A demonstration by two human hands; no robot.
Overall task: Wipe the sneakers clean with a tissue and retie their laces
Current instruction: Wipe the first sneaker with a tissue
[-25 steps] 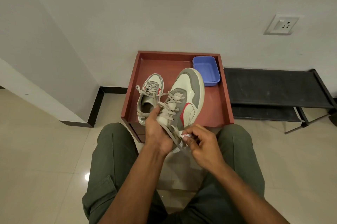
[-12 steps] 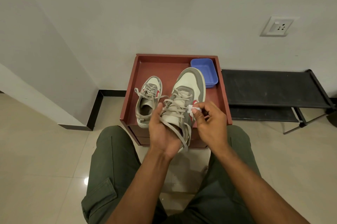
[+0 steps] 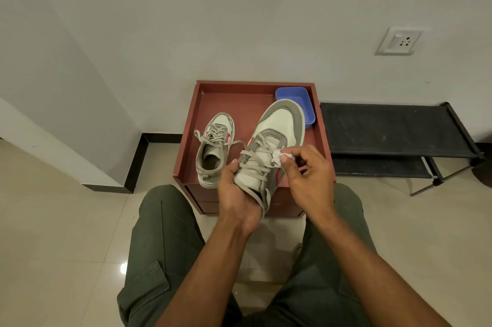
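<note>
My left hand grips the heel end of a grey-and-white sneaker with a red side mark, toe pointing away from me above the red-brown cabinet top. Its loose grey laces hang down past my palm. My right hand pinches a small white tissue against the sneaker's right side, beside the lace eyelets. The other sneaker stands on the cabinet's left part, its laces untied and spread out.
The red-brown cabinet top has a raised rim and stands against the white wall. A blue plastic tub sits in its back right corner. A low black rack stands to the right. My knees in green trousers flank the cabinet's front.
My right hand has carried the tissue from the sneaker's heel end up along its right side to the lace area. The sneaker has turned to show more of its top.
</note>
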